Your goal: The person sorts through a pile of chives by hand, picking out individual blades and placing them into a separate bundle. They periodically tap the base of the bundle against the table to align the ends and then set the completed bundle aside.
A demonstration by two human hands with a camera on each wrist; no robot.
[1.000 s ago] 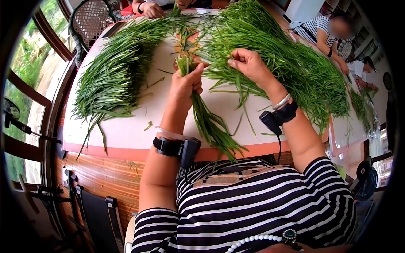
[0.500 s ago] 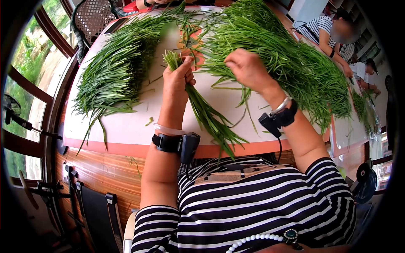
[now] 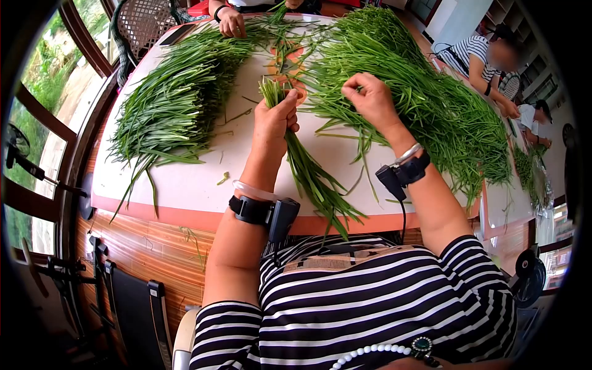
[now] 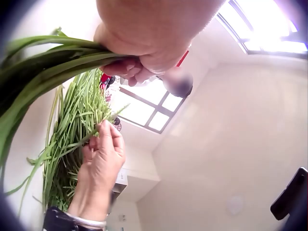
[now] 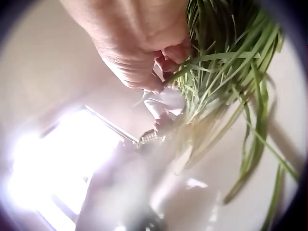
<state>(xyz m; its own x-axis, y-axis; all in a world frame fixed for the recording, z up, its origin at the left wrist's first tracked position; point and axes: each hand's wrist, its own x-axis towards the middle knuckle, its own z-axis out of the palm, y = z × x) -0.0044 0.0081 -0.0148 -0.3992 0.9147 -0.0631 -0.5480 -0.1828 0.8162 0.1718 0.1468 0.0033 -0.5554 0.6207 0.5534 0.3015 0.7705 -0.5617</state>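
Observation:
My left hand [image 3: 274, 126] grips a bundle of garlic chives [image 3: 311, 176] near its pale cut ends, which stick up past the thumb. The leaves hang down toward the table's front edge. My right hand [image 3: 374, 103] is at the near edge of the large right-hand heap of chives [image 3: 394, 68], thumb and fingertips brought together. In the left wrist view, a single chive blade [image 4: 119, 111] shows at the right hand's fingertips. The right wrist view shows a green blade [image 5: 179, 73] running into the pinch.
A second pile of chives [image 3: 166, 105] lies at the left of the white table [image 3: 246, 179]. Loose bits and a phone [image 3: 177, 34] lie about. Across the table another person's hand [image 3: 231, 22] is at the pile; a person in stripes [image 3: 472, 52] sits at the right.
My right hand has shifted slightly, its fingertips staying together. The left hand keeps its grip on the bundle, which has swung a little left and back. The hand across the table has come back into view.

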